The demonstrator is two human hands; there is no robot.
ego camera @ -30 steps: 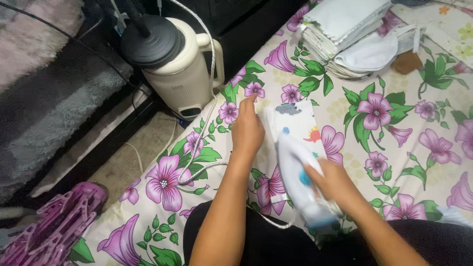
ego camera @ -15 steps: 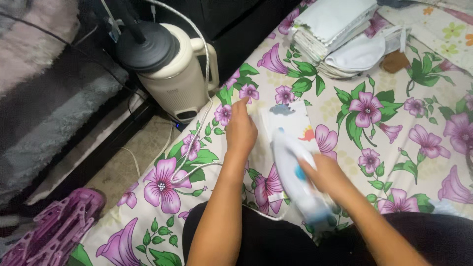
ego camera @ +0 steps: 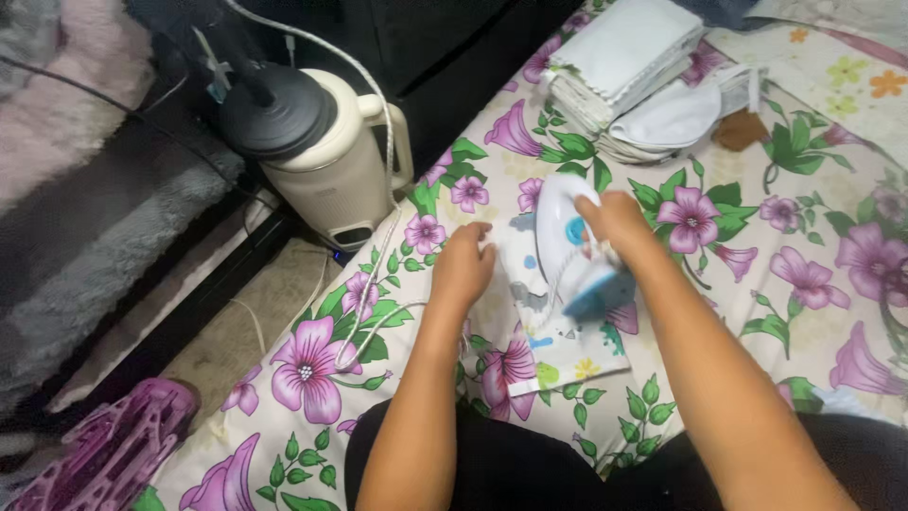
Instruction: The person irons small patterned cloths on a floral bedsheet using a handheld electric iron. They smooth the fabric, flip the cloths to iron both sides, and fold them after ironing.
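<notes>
My right hand (ego camera: 617, 220) grips the handle of a white and blue clothes iron (ego camera: 570, 244), which rests on the far end of a small white printed cloth (ego camera: 554, 333) spread on the floral sheet (ego camera: 757, 284). Fingers of my left hand (ego camera: 463, 268) press flat on the cloth's left edge, just beside the iron. The iron's white cord (ego camera: 378, 284) runs off to the left over the sheet's edge.
A cream appliance with a dark lid (ego camera: 312, 151) stands on the floor left of the sheet. A stack of folded white cloths (ego camera: 629, 57) and a white cap-like item (ego camera: 676, 118) lie at the far end. Purple plastic hangers (ego camera: 104, 454) sit bottom left.
My right hand has slid the iron away from me along the cloth to its far end, uncovering the near part. My left hand has drawn back slightly and stays on the cloth's edge.
</notes>
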